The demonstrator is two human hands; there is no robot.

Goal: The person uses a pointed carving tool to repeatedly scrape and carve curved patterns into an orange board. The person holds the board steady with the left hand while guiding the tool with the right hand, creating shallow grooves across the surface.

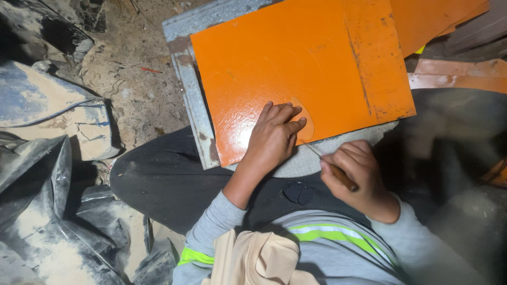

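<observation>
The fingers [288, 115] of the left hand [274, 138] lie flat and close together, pressing down on the near edge of the orange sheet [301, 68], with the thumb set a little apart along that edge. The fingers [351, 155] of the right hand [359, 177] are curled tight around a thin knife [331, 164], whose brown handle sits in the fist and whose slim blade points up at the sheet's near edge, just beside the left thumb.

The sheet is glossy, bright orange and roughly square, with faint curved lines scored into it and a scuffed, dull band along its right side. A rounded piece at its near edge, under the left fingers, looks partly cut. The sheet rests tilted on a grey metal plate [193, 100] and on the person's lap, over dark trousers [169, 179].

Left of the sheet lie dusty ground and crumpled grey bags [47, 211]. Right of the sheet and beyond it lie more orange sheets [433, 16].
</observation>
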